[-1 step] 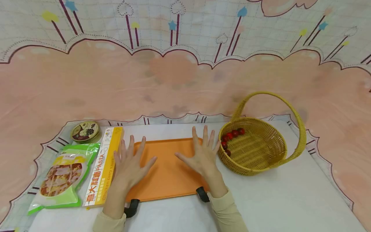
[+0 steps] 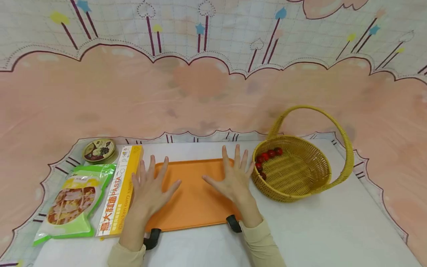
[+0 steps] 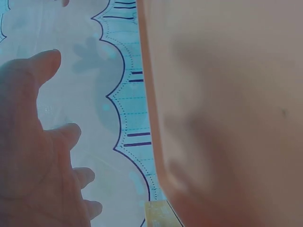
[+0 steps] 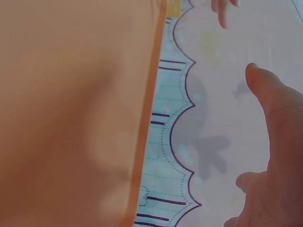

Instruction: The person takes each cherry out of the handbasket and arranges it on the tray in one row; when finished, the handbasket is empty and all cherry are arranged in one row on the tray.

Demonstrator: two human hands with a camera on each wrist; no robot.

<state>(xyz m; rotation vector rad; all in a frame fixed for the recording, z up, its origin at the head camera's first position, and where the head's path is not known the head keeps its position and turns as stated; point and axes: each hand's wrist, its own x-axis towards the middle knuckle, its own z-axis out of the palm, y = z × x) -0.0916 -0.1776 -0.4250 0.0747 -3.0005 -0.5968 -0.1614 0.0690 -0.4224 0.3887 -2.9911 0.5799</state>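
Note:
Fingers spread wide, my left hand (image 2: 150, 194) is held over the left end of an orange tray (image 2: 193, 211), close beside a yellow-and-white pasta box (image 2: 121, 196). My right hand (image 2: 236, 183), likewise spread and holding nothing, is over the tray's right end, near the wicker basket (image 2: 287, 197). Several small round red fruits (image 2: 265, 156) lie along the basket's left inner side. The left wrist view shows the left hand (image 3: 42, 146) apart from the tray (image 3: 236, 94). In the right wrist view, the right hand (image 4: 279, 132) is apart from it too.
Left of the box lies a green-edged plastic food bag (image 2: 73, 202). Behind it is a round tin (image 2: 99, 150) with a printed lid. The basket's tall handle (image 2: 347, 148) arches up at the right. A patterned cloth backdrop (image 2: 207, 100) rises behind the white table surface (image 2: 327, 230).

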